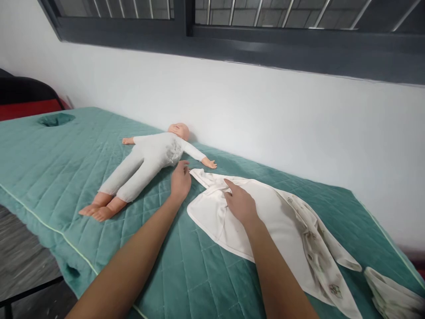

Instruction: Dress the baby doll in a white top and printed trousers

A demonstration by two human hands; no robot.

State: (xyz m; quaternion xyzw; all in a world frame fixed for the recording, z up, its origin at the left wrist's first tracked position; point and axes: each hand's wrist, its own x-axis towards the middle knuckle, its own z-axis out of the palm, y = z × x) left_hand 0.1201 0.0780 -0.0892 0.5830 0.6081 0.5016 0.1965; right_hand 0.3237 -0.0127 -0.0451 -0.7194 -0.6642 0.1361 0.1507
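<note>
A white baby garment (265, 212) with small printed motifs lies spread on the green quilted cover. At its upper left, my left hand (181, 181) has its fingers curled at the tip of a sleeve and appears to pinch it. My right hand (241, 204) rests on the garment close to that sleeve, index finger stretched out and thumb apart from it. A baby doll (149, 153) with a white cloth body lies on its back to the left of the garment, arms spread. One doll hand (209, 163) is just beyond my left hand.
Folded pale cloth (392, 292) sits at the lower right. The green quilted cover (83, 164) spreads over a padded table with a hole (56, 118) at the far left. A white wall (265, 119) runs behind, below a dark window frame (299, 51). A black and red chair (26, 95) stands left.
</note>
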